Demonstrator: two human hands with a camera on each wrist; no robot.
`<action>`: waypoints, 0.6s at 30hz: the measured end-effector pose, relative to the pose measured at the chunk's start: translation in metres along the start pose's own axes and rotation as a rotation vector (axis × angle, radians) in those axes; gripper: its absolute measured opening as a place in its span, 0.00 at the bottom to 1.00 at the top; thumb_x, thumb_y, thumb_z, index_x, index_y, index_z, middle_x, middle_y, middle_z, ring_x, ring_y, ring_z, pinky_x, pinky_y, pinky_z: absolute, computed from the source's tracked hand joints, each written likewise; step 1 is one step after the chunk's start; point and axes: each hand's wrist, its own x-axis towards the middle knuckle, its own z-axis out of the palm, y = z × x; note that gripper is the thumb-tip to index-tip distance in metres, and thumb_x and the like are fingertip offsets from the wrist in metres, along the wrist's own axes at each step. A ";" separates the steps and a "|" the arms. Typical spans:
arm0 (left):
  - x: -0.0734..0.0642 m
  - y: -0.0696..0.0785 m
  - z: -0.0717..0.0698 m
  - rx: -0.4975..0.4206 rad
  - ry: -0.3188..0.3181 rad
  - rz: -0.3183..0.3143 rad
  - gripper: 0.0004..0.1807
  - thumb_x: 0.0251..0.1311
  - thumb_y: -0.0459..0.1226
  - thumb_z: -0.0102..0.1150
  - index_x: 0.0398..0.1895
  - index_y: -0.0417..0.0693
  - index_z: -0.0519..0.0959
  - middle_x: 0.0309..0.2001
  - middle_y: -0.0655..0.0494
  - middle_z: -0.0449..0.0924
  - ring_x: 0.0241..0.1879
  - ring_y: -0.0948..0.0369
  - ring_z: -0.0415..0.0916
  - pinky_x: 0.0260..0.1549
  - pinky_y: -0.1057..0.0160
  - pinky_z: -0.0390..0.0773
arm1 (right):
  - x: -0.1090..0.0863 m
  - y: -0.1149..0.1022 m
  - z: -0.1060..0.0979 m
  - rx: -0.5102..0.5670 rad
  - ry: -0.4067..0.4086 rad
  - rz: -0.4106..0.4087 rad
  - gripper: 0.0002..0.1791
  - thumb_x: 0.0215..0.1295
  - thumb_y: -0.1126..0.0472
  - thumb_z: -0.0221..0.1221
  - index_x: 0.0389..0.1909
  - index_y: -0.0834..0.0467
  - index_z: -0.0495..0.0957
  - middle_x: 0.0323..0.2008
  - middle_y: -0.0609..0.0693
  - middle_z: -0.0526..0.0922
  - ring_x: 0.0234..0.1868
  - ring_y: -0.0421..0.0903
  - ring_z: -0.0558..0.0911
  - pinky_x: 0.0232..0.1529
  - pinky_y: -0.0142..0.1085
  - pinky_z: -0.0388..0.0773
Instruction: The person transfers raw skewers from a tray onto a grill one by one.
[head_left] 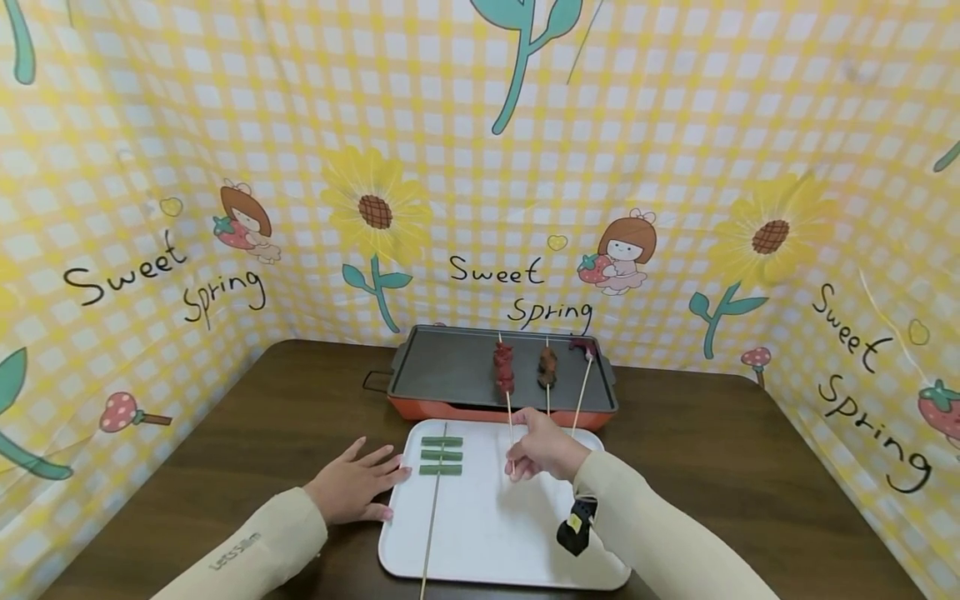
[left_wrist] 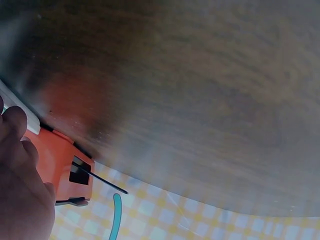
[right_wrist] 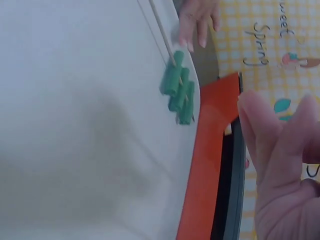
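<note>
The right hand (head_left: 547, 447) pinches the stick of a red meat skewer (head_left: 504, 371) over the dark pan (head_left: 450, 367), while the left hand (head_left: 352, 483), fingers spread, touches the white tray (head_left: 487, 533).

L hand (head_left: 352, 485) palm down, fingers (head_left: 375, 457) spread, approx. straight, pointing inward & fwd; thumb (head_left: 377, 511) apart, on near side. L forearm (head_left: 251, 546) sleeved, in fr. lower L, angled twd ctr. R hand (head_left: 547, 450) slightly farther fwd, fingers curled in grip. R forearm (head_left: 660, 521) also sleeved, reaching fr. lower R, fwd & inward. Hands well apart.
</note>
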 end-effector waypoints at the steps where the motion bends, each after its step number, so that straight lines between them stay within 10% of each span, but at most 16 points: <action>1: 0.000 0.000 0.000 -0.006 -0.002 0.000 0.41 0.62 0.66 0.41 0.69 0.52 0.69 0.67 0.50 0.70 0.70 0.50 0.62 0.64 0.38 0.56 | 0.003 -0.001 -0.001 0.000 0.007 0.003 0.28 0.64 0.78 0.52 0.64 0.70 0.55 0.18 0.55 0.79 0.12 0.40 0.75 0.15 0.28 0.72; 18: -0.002 0.004 -0.001 0.014 0.000 -0.011 0.38 0.62 0.63 0.47 0.69 0.53 0.69 0.67 0.51 0.71 0.69 0.50 0.63 0.64 0.38 0.57 | 0.029 -0.013 -0.010 0.090 0.081 0.047 0.30 0.64 0.78 0.52 0.66 0.69 0.56 0.22 0.57 0.79 0.12 0.41 0.73 0.18 0.29 0.76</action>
